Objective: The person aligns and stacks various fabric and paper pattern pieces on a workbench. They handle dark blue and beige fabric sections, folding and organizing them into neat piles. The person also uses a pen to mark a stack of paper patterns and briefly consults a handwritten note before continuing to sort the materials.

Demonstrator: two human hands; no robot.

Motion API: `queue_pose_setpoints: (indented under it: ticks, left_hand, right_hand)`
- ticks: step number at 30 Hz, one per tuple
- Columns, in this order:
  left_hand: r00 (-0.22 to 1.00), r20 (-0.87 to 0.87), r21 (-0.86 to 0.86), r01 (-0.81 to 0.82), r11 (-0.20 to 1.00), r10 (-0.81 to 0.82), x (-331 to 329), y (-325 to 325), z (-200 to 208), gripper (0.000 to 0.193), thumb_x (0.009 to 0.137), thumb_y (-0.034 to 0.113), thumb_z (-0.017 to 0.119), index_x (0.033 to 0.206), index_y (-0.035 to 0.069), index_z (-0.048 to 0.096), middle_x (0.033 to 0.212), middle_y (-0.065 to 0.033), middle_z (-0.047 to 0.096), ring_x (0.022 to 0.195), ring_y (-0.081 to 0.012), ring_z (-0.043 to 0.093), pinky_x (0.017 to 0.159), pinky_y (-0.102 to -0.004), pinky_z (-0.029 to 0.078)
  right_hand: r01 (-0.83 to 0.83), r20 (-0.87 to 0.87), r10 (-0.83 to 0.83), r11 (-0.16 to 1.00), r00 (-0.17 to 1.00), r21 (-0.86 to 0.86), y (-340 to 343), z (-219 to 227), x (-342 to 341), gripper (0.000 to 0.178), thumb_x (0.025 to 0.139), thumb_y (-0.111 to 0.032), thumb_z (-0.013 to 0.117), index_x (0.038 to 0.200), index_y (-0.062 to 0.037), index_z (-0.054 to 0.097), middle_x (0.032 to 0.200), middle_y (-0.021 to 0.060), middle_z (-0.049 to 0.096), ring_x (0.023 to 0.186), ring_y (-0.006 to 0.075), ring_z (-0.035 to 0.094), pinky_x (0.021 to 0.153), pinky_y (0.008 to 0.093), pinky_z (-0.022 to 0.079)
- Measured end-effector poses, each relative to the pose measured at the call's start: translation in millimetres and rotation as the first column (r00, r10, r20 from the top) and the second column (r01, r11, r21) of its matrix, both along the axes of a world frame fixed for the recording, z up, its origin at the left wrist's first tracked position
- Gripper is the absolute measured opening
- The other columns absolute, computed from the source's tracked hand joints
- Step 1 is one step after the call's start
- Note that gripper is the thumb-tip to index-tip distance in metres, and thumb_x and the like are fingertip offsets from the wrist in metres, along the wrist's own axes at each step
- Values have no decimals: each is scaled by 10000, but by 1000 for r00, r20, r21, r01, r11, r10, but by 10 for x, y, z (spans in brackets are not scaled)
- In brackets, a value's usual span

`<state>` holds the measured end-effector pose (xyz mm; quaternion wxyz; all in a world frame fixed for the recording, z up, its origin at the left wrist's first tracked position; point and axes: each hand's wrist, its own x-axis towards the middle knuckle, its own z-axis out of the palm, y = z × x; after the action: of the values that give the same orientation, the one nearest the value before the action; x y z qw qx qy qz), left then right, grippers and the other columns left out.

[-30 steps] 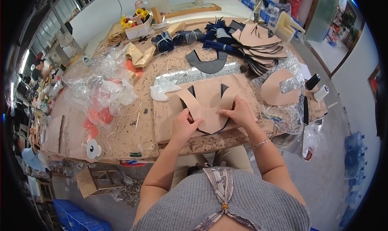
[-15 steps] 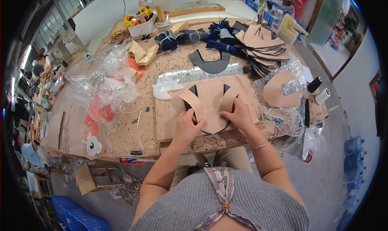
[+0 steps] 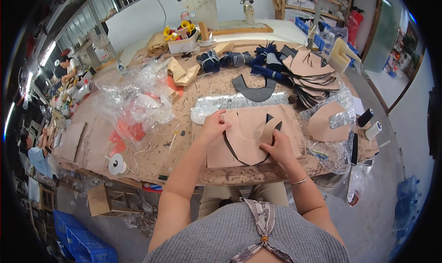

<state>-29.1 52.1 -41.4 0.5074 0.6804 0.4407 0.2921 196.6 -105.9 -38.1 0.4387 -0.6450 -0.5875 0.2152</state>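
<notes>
A beige U-shaped cut piece point(image 3: 246, 145) with a black layer under it lies on a flat beige sheet point(image 3: 214, 157) in front of me. The black layer shows along its left and lower edges. My left hand point(image 3: 214, 127) rests at the piece's left strip, thumb and index finger apart, the strip lying flat beside them. My right hand point(image 3: 280, 148) is closed around the right strip, which is lifted and curled, its black backing showing at the tip. Beyond the sheet lies a dark grey U-shaped piece point(image 3: 255, 93).
Stacked beige pieces point(image 3: 313, 72) and tied dark blue bundles point(image 3: 209, 63) stand at the back. Crumpled clear plastic point(image 3: 133, 92) covers the left side. On the right are another beige piece point(image 3: 324, 125), a black spool point(image 3: 365, 117) and a white spool point(image 3: 374, 130). A sewing machine point(image 3: 248, 10) stands behind.
My left hand has moved up along the left strip, which now lies flat instead of raised. My right hand still holds the right strip. The view has tilted upward.
</notes>
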Motion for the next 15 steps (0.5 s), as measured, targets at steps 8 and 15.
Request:
queue_pose_setpoints:
  ticks: [8,15]
  left_hand:
    - [998,-61,160,-25,987,36,24,27,-67,707,670,77,782,1307,-9,488,706,-42,613,651,-116,573,629,-252,484]
    - [936,-314,534,34,845,161,121,-201,97,797,697,148,777,1372,-16,387,1215,-171,544,1015,-258,564,877,-366,456]
  right_hand:
    - [-2,52,6,998,999,-70,10,39,34,381,658,-135,811,841,38,525,754,208,640,700,346,646,618,382,501]
    - [-7,47,9,998,999,-59,17,-16,38,383,654,-138,814,837,40,529,738,211,634,695,349,644,613,385,500]
